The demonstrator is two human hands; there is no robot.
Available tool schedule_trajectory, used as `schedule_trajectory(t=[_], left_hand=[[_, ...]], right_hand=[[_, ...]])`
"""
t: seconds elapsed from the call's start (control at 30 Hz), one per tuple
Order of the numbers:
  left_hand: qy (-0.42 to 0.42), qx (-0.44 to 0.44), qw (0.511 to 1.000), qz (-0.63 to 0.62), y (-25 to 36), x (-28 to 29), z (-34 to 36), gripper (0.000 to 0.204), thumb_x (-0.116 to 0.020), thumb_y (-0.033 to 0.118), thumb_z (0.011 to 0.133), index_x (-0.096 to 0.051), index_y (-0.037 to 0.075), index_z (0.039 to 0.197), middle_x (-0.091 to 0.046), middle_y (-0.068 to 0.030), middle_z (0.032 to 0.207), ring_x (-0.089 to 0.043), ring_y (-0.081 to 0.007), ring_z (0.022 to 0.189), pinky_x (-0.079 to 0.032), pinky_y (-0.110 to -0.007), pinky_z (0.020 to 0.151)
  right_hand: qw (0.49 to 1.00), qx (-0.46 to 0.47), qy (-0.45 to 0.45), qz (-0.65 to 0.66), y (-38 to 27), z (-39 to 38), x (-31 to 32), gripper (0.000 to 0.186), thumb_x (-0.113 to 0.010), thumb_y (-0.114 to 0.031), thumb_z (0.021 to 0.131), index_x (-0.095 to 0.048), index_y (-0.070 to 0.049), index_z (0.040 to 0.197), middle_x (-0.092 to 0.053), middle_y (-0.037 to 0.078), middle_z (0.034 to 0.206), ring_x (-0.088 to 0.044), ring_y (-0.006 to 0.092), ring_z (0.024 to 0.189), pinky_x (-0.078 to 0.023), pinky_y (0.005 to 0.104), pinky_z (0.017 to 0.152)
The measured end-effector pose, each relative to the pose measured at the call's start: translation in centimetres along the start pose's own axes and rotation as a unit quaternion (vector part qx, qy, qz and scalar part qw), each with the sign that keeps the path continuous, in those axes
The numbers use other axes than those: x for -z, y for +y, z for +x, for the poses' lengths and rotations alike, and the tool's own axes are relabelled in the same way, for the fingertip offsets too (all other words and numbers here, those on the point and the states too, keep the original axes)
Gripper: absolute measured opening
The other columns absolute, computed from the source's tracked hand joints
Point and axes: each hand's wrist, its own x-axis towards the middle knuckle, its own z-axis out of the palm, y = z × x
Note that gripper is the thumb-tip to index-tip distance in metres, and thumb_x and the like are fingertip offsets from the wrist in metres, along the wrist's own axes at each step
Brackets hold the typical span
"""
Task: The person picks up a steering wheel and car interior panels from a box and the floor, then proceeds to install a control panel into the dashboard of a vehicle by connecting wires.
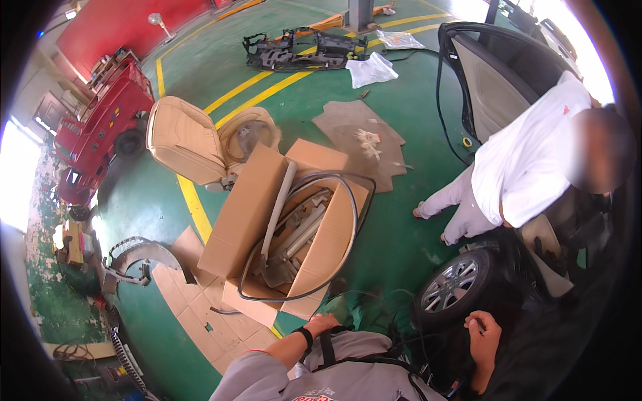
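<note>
My left hand is at my waist beside a black strap and thin cables, fingers curled, whatever they hold hidden. My right hand hangs open, fingers loosely bent, below a black car's wheel. In front of me stands an open cardboard box holding metal parts and pale tubes, with a black rubber strip looped over it. Cardboard sheets and curved trim pieces lie to its left.
A person in white stands by an open car door. Beyond the box are a beige seat, a mat with gloves, plastic bags and a black frame. A red three-wheeler stands at left, a pillar at back.
</note>
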Motion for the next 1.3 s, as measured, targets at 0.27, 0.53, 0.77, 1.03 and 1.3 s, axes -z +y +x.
schedule_trajectory(t=[0.27,0.53,0.77,1.03,1.3], left_hand=[[0.011,-0.075,0.994,0.080,6.3,2.6,-2.3,0.054,-0.030,0.056,0.096,-0.037,0.038,0.147,-0.043,-0.0201,0.147,-0.046,-0.0364,0.135,-0.035,-0.051,0.109],[0.106,0.050,0.964,-0.238,11.4,5.2,-5.9,0.104,-0.049,0.072,0.084,-0.027,-0.010,0.146,-0.052,-0.0303,0.136,-0.049,-0.0410,0.130,-0.037,-0.044,0.110],[0.102,0.126,0.938,-0.305,12.8,7.4,-2.7,0.105,-0.044,0.075,0.085,-0.028,-0.007,0.148,-0.047,-0.0303,0.142,-0.045,-0.0400,0.134,-0.035,-0.042,0.112],[-0.005,0.012,0.945,-0.328,13.3,13.3,4.9,0.089,-0.042,0.076,0.086,-0.044,0.012,0.147,-0.043,-0.0191,0.150,-0.038,-0.0343,0.141,-0.034,-0.047,0.110],[-0.108,-0.041,0.867,-0.485,12.0,19.6,7.3,0.095,-0.052,0.080,0.079,-0.042,0.017,0.149,-0.040,-0.0155,0.152,-0.040,-0.0338,0.137,-0.033,-0.052,0.109]], right_hand=[[0.989,0.106,-0.088,0.049,0.6,10.5,2.8,0.011,-0.057,-0.001,0.094,-0.062,0.006,0.101,-0.067,0.007,0.085,-0.061,0.0106,0.077,-0.050,0.0231,0.072],[0.980,0.096,-0.172,0.013,1.0,17.9,3.4,0.014,-0.057,-0.001,0.094,-0.063,0.006,0.105,-0.070,0.010,0.089,-0.067,0.0132,0.081,-0.052,0.0252,0.074],[0.975,0.102,-0.196,-0.008,-1.0,23.1,1.8,0.015,-0.058,-0.002,0.095,-0.063,0.006,0.106,-0.071,0.011,0.090,-0.068,0.0142,0.081,-0.053,0.0255,0.074],[0.977,0.058,-0.195,-0.057,-4.9,29.2,0.8,0.017,-0.056,-0.005,0.097,-0.061,0.006,0.109,-0.069,0.011,0.093,-0.066,0.0150,0.084,-0.052,0.0260,0.078],[0.977,0.065,-0.182,-0.090,-11.4,34.4,-2.2,0.016,-0.057,-0.004,0.096,-0.062,0.005,0.108,-0.068,0.010,0.092,-0.066,0.0150,0.083,-0.051,0.0262,0.079]])
